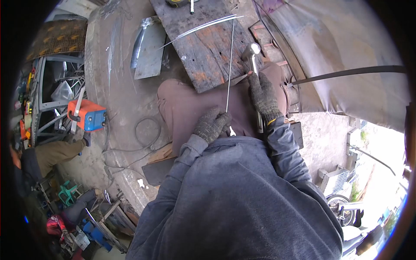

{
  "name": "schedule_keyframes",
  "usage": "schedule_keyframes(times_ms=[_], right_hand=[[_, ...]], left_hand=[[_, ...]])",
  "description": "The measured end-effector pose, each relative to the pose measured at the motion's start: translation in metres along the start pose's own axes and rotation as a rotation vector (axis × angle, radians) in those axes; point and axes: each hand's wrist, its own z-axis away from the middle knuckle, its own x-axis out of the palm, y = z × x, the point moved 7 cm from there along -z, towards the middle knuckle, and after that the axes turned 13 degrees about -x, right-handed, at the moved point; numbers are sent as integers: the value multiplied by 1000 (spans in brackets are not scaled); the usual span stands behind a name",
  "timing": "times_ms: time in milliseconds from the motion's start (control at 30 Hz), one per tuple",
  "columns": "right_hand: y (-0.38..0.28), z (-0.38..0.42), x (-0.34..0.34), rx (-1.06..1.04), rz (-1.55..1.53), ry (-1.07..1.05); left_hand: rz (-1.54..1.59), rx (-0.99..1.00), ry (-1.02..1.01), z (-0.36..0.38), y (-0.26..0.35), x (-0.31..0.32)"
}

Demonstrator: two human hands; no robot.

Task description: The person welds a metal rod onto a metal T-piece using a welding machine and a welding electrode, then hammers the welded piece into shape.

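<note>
My left hand (212, 125), in a dark knitted glove, is closed around the near end of a thin metal rod (230, 65). The rod runs away from me over my lap and onto a worn wooden board (208, 60). My right hand (264, 95), gloved too, grips the metal handle of a hammer (252, 50). Its shiny head points up and away, beside the board's right edge. Several more thin rods (203, 26) lie across the board, touching or close to the held rod's far end.
A tape measure (177, 2) sits at the board's far edge. Bent sheet metal (149, 60) lies left of it. An orange and blue machine (89, 115) stands on the floor near looped cable (147, 132). Another person's leg (60, 156) shows at left, a motorcycle (342, 208) at right.
</note>
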Motion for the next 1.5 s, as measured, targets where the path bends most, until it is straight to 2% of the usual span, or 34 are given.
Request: schedule_keyframes(times_ms=[133,200,233,300,433,500,533,667,733,767,833,867,933,967,1033,1367,1433,1500], right_hand=[[-10,-6,1,1,21,28],[-27,-3,1,-86,-107,62],[-33,-3,1,-88,-106,57],[-54,-6,-4,-259,-14,122],[-52,-20,4,-276,-4,153],[-34,-17,21,144,42,-177],[-34,-26,22,-93,101,-70],[-48,-23,18,-142,153,-2],[-52,-22,21,-227,38,78],[-52,-23,18,-232,40,73],[-57,-25,17,90,25,-117],[-49,-28,19,86,25,-119],[-56,-35,16,-193,92,37],[-51,-38,15,-195,92,36],[-49,-35,21,-20,28,-96],[-42,-35,23,-13,26,-58],[-41,-43,24,-176,97,-22],[-48,-47,15,-119,85,-59]], left_hand=[[30,39,48,-4,4,-1],[29,28,50,-12,-3,1],[13,23,50,-15,-5,1],[6,25,60,-13,-4,0],[97,67,67,-17,-7,1],[60,73,55,-12,-4,0],[18,79,44,-9,0,0],[-16,98,69,-12,-7,2],[21,4,50,-8,-9,4],[26,6,54,-5,-10,5],[90,-11,37,-3,-10,6],[91,-9,40,-6,-16,6],[47,35,55,-9,-22,7],[48,35,57,-11,-26,7],[-43,-19,55,2,-17,6],[97,-1,-9,17,-22,7],[97,-31,-9,20,-27,7],[48,-12,-1,21,-25,7]])
